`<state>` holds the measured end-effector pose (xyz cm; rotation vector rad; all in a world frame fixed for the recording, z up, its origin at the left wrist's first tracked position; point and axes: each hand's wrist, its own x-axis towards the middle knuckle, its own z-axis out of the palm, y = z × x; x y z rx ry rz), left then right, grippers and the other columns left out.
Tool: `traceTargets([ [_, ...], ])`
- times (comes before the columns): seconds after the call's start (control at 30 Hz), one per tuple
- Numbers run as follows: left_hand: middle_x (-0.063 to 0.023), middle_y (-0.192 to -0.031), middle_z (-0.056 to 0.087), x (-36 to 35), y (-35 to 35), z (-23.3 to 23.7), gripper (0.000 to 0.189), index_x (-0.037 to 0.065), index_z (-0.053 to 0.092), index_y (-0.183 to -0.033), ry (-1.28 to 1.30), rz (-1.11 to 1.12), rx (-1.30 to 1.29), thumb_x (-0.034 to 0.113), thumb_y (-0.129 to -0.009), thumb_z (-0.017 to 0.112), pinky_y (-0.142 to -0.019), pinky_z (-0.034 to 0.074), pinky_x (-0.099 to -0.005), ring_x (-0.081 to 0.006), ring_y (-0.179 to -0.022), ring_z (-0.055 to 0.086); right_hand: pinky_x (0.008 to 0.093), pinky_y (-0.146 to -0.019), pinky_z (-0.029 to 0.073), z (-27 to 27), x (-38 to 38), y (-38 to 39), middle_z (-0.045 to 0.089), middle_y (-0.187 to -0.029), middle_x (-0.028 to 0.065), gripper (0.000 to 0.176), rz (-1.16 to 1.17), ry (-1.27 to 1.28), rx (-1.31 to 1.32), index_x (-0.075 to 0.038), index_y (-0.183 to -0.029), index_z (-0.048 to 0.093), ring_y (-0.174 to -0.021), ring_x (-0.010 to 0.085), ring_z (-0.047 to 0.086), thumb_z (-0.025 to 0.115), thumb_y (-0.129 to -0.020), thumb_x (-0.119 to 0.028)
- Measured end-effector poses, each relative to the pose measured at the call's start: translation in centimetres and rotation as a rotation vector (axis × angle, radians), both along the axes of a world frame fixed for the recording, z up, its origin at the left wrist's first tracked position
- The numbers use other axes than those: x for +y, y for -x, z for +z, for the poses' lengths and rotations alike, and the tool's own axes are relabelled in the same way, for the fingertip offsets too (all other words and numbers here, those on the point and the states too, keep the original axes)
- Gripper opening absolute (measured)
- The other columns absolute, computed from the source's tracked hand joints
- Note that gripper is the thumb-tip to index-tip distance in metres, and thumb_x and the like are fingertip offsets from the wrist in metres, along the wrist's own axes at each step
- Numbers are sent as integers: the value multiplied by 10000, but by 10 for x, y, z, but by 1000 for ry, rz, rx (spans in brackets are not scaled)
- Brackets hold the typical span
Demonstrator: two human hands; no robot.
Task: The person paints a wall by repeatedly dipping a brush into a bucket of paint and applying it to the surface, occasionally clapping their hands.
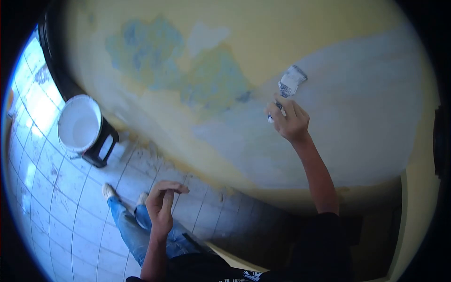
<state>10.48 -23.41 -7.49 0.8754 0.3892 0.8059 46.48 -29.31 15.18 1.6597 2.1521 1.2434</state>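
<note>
My right hand (290, 121) is raised against the yellow wall (291, 33) and grips a paint-covered brush (290, 83), its bristles pressed on the pale painted patch (361, 108). My left hand (161, 207) hangs free in front of my legs, fingers loosely curled with the thumb and fingertips close together, holding nothing. To the left of the brush the wall shows flaking blue-green old paint (188, 70).
A white bucket of paint (79, 123) sits on a small black stool (104, 146) at the left, near the wall's foot. The floor is white tile (61, 211). My jeans and shoes (109, 190) show below. A dark frame (51, 51) runs along the upper left.
</note>
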Motion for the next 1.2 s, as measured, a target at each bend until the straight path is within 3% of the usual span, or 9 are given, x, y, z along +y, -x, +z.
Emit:
traceTargets([
  [0.2, -145, -1013, 722, 15, -1, -58, 245, -24, 667, -1119, 50, 3, 149, -70, -1037, 440, -899, 516, -338, -215, -970, 694, 368, -671, 606, -188, -15, 35, 716, -1076, 56, 301, -129, 307, 504, -131, -1014, 714, -828, 237, 738, 717, -752, 17],
  [0.3, -138, -1026, 717, 26, -10, -53, 248, -19, 664, -1131, 72, 24, 64, -57, -1049, 433, -904, 518, -340, -211, -975, 695, 317, -685, 606, -219, -24, 47, 727, -1036, 24, 191, -195, 399, 635, -135, -988, 701, -835, 208, 738, 738, -835, -27],
  [0.43, -144, -1028, 704, 36, -21, -31, 221, -3, 650, -1129, 16, -11, 65, -39, -1058, 444, -868, 537, -350, -222, -959, 702, 369, -803, 604, -150, -32, 8, 754, -985, 126, 127, -187, 130, 809, -50, -1006, 712, -926, 282, 764, 635, -957, 37],
  [0.6, -135, -1046, 723, 29, -34, -26, 255, -11, 666, -1157, 41, -100, 28, -33, -1067, 429, -921, 522, -346, -212, -1002, 698, 371, -766, 630, -9, -32, -1, 759, -993, 166, 139, -69, -302, 696, 17, -1108, 684, -911, 291, 769, 621, -1071, -102],
  [0.7, -137, -1053, 727, 21, -45, -38, 254, -16, 665, -1153, 72, -148, 49, -39, -1063, 429, -920, 522, -345, -212, -1006, 697, 344, -645, 677, 20, -35, 13, 694, -1022, 285, 254, -20, -296, 254, 101, -1107, 571, -757, 289, 765, 487, -1132, -137],
  [0.8, -146, -1053, 729, 20, -58, -64, 256, -26, 668, -1124, 105, -179, 88, -58, -1054, 424, -913, 522, -342, -214, -999, 694, 358, -621, 665, -35, -31, 3, 693, -939, 245, 259, -16, -400, 27, 87, -1068, 551, -696, 280, 742, 470, -1137, -149],
  [0.93, -166, -1039, 719, 27, -68, -107, 254, -31, 669, -1100, 67, -197, 171, -70, -1043, 425, -906, 530, -347, -230, -992, 700, 409, -757, 611, -181, -50, -10, 768, -984, 196, 135, -296, -150, 5, 31, -1076, 634, -842, 309, 757, 540, -1067, -66],
  [1.07, -184, -1023, 698, 38, -73, -148, 220, -36, 658, -1084, -19, -200, 222, -62, -1047, 442, -899, 547, -358, -254, -977, 705, 359, -772, 589, -299, -49, -11, 776, -1026, 223, 143, -228, -223, 421, 5, -1052, 670, -902, 275, 758, 602, -934, 50],
  [1.2, -193, -1041, 682, 40, -81, -177, 198, -34, 649, -1063, 24, -214, 195, -38, -1056, 451, -894, 558, -362, -262, -947, 708, 354, -790, 588, -322, -47, -3, 777, -929, 199, 147, -199, -98, 576, 4, -1068, 658, -880, 277, 762, 599, -943, 53],
])
